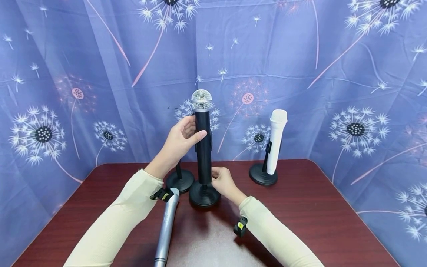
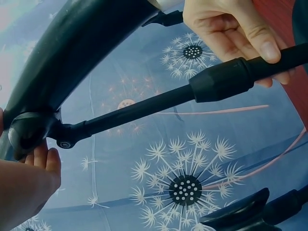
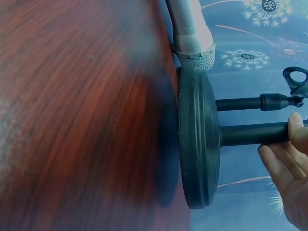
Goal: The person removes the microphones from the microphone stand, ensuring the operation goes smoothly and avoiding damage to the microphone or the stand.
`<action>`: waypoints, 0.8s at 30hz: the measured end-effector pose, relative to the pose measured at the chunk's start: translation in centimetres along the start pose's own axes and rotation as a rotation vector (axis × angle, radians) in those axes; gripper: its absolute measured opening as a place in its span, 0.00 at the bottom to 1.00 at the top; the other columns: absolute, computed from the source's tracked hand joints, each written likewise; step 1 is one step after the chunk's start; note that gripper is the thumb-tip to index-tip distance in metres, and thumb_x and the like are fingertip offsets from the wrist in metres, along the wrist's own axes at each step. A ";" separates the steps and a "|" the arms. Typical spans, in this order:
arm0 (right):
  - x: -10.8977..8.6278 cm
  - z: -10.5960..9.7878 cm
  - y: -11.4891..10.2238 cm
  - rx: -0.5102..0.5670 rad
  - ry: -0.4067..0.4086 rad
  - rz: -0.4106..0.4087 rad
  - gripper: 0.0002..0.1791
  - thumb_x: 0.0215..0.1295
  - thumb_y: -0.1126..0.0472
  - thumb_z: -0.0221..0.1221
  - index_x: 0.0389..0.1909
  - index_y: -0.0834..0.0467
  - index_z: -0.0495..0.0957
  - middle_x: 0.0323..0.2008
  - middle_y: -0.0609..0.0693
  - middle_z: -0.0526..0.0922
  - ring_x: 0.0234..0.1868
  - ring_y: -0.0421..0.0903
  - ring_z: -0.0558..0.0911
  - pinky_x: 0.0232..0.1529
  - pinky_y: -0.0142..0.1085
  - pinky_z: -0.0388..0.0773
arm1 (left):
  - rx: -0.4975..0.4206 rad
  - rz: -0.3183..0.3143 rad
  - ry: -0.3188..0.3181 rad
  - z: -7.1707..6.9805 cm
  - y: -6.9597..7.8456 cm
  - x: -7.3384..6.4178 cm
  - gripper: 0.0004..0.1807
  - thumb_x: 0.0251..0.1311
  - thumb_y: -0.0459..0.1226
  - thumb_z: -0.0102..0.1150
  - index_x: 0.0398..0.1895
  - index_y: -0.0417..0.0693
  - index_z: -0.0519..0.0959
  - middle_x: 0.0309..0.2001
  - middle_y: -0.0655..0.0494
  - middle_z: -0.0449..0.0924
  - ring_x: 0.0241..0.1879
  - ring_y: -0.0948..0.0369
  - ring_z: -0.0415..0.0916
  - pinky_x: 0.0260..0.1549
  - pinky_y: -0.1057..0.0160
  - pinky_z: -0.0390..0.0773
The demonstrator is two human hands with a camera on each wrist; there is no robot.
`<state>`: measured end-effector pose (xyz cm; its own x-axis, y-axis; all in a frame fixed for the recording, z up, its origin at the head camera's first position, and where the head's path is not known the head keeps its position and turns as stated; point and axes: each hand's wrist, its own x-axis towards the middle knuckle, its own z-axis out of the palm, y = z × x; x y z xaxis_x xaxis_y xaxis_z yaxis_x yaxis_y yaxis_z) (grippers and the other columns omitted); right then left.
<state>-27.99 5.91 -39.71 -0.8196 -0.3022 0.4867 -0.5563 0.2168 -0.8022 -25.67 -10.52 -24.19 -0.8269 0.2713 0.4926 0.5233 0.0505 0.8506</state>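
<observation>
A black microphone (image 1: 203,148) with a silver mesh head stands nearly upright in the clip (image 2: 30,132) of a desk stand. My left hand (image 1: 180,139) holds it at the clip, thumb across the front of the body and fingers behind. Lower down, my right hand (image 1: 225,183) grips the stand's pole (image 2: 139,109) between thumb and fingers, seen close up in both wrist views. The round black base (image 3: 198,139) sits low over the table, with a dark shadow beside it in the right wrist view.
A silver microphone (image 1: 166,226) lies on the red-brown table (image 1: 300,222), by my left forearm. Behind it is another black stand (image 1: 180,181) with a bare clip. To the right, a white microphone (image 1: 277,142) leans in its stand (image 1: 262,177). A blue dandelion-print curtain (image 1: 126,92) hangs behind.
</observation>
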 end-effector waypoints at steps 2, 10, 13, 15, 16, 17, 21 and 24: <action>0.0 0.0 0.6 -0.001 0.004 -0.043 0.14 0.54 0.80 0.56 0.40 0.70 0.83 0.34 0.61 0.86 0.41 0.52 0.86 0.40 0.31 0.80 | 0.010 0.013 0.000 0.0 -0.1 0.0 0.26 0.63 0.35 0.61 0.63 0.40 0.68 0.55 0.47 0.75 0.55 0.57 0.72 0.61 0.59 0.67; 0.3 0.2 1.6 -0.023 0.012 -0.004 0.14 0.54 0.79 0.57 0.40 0.67 0.84 0.34 0.59 0.86 0.41 0.50 0.86 0.40 0.33 0.81 | 0.039 0.023 0.022 -0.1 0.0 0.1 0.28 0.63 0.37 0.61 0.65 0.40 0.66 0.57 0.47 0.74 0.56 0.58 0.72 0.62 0.58 0.66; 0.4 0.2 1.6 -0.040 0.012 0.022 0.13 0.55 0.79 0.58 0.40 0.66 0.84 0.33 0.59 0.87 0.41 0.51 0.86 0.41 0.37 0.81 | 0.044 0.018 0.030 -0.2 0.0 0.1 0.28 0.63 0.37 0.61 0.65 0.41 0.67 0.56 0.47 0.75 0.56 0.58 0.72 0.61 0.58 0.67; 0.5 0.1 1.6 -0.052 0.016 0.030 0.13 0.56 0.79 0.60 0.40 0.66 0.84 0.33 0.58 0.87 0.40 0.51 0.86 0.42 0.40 0.82 | 0.046 0.023 0.036 -0.3 0.1 0.2 0.27 0.63 0.36 0.61 0.64 0.40 0.67 0.55 0.47 0.75 0.55 0.57 0.73 0.61 0.58 0.67; 0.5 0.1 1.6 -0.056 0.018 0.032 0.12 0.57 0.78 0.60 0.40 0.65 0.84 0.32 0.58 0.87 0.40 0.50 0.86 0.42 0.42 0.82 | 0.046 0.025 0.039 -0.3 0.1 0.2 0.27 0.63 0.36 0.61 0.64 0.40 0.68 0.55 0.46 0.75 0.54 0.57 0.73 0.60 0.58 0.67; 0.6 0.1 1.5 -0.062 0.018 0.031 0.12 0.57 0.78 0.60 0.40 0.65 0.84 0.32 0.57 0.87 0.39 0.50 0.86 0.42 0.43 0.82 | 0.047 0.026 0.041 -0.3 0.1 0.2 0.27 0.63 0.37 0.61 0.64 0.40 0.68 0.55 0.46 0.76 0.54 0.57 0.73 0.60 0.58 0.67; 0.6 0.1 1.3 -0.079 0.017 0.030 0.11 0.57 0.76 0.62 0.40 0.64 0.85 0.31 0.56 0.87 0.38 0.48 0.86 0.41 0.43 0.82 | 0.051 0.019 0.052 -0.4 0.2 0.3 0.27 0.63 0.37 0.61 0.64 0.40 0.67 0.56 0.46 0.75 0.55 0.57 0.72 0.61 0.57 0.67; 0.6 0.3 1.3 -0.076 0.007 0.027 0.11 0.57 0.75 0.63 0.40 0.64 0.84 0.32 0.56 0.87 0.38 0.48 0.86 0.41 0.40 0.82 | 0.052 0.016 0.059 -0.4 0.3 0.3 0.28 0.63 0.37 0.61 0.64 0.40 0.67 0.56 0.46 0.74 0.54 0.57 0.72 0.60 0.57 0.67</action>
<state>-29.21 5.74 -40.56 -0.8355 -0.2886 0.4676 -0.5422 0.2945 -0.7870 -25.89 -10.78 -23.74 -0.8283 0.2158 0.5170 0.5450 0.0970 0.8328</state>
